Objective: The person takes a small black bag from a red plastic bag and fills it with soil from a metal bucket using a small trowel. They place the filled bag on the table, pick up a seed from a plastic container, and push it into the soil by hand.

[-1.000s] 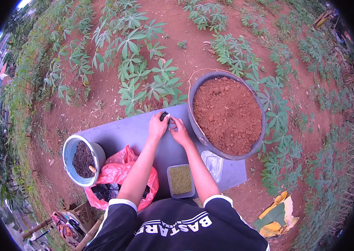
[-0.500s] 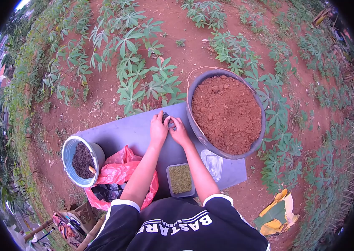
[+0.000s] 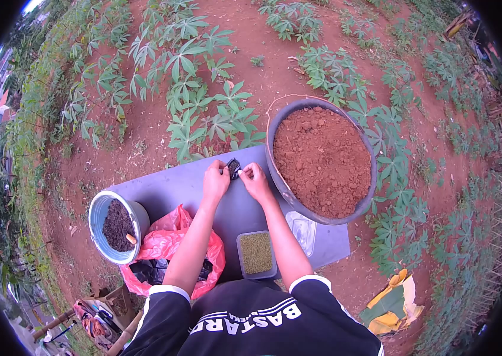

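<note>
Between my hands, near the far edge of the grey table (image 3: pixel 170 184), is a small black polybag (image 3: pixel 234 167) with dark soil visible in its mouth. My left hand (image 3: pixel 216 178) pinches its left side, thumb and fingers together. Its right side is pinched by my right hand (image 3: pixel 255 181). Closer to me sits a clear square tub (image 3: pixel 239 252) of small greenish seeds (image 3: pixel 257 252). To the left, a pink plastic bag (image 3: pixel 170 240) lies crumpled with black plastic inside it.
A bucket (image 3: pixel 141 221) of dark soil (image 3: pixel 117 226), with a small orange-handled tool in it, stands at left. At right is a large black bucket (image 3: pixel 271 163) of reddish soil (image 3: pixel 321 160), with a clear lid (image 3: pixel 301 232) beside it. Leafy plants (image 3: pixel 185 65) grow beyond the table.
My hands have moved apart slightly, the left one shifting left. More of the black polybag and its soil shows between them.
</note>
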Motion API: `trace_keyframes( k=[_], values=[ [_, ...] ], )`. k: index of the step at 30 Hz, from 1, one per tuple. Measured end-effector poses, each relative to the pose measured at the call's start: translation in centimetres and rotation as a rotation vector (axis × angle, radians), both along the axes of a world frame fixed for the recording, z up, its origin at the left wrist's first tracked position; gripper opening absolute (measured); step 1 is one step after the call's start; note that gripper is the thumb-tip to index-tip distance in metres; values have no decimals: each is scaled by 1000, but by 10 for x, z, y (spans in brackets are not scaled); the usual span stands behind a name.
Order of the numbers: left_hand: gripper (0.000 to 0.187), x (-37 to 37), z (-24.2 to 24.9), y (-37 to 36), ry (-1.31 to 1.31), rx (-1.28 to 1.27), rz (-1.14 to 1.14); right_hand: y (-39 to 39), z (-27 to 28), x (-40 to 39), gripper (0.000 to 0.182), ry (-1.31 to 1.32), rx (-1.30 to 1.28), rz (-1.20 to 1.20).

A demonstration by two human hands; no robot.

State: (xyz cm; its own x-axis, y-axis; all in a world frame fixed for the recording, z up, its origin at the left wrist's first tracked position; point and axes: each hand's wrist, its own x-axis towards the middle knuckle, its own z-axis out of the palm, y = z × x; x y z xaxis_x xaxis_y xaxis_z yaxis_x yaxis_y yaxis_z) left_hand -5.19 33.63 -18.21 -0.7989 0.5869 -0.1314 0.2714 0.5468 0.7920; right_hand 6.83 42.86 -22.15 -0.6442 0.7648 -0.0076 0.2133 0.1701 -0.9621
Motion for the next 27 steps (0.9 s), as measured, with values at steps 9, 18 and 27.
trace_keyframes(
  k=[9,18,27],
  values=[
    [15,11,11,-7,41,-41,-66,21,20,-21,33,-244,183,93],
    [14,9,15,-8,102,-91,-31,23,33,-16,23,-270,228,209],
    [16,9,22,-8,95,-193,27,18,48,-7,18,-240,268,223]
  ],
)
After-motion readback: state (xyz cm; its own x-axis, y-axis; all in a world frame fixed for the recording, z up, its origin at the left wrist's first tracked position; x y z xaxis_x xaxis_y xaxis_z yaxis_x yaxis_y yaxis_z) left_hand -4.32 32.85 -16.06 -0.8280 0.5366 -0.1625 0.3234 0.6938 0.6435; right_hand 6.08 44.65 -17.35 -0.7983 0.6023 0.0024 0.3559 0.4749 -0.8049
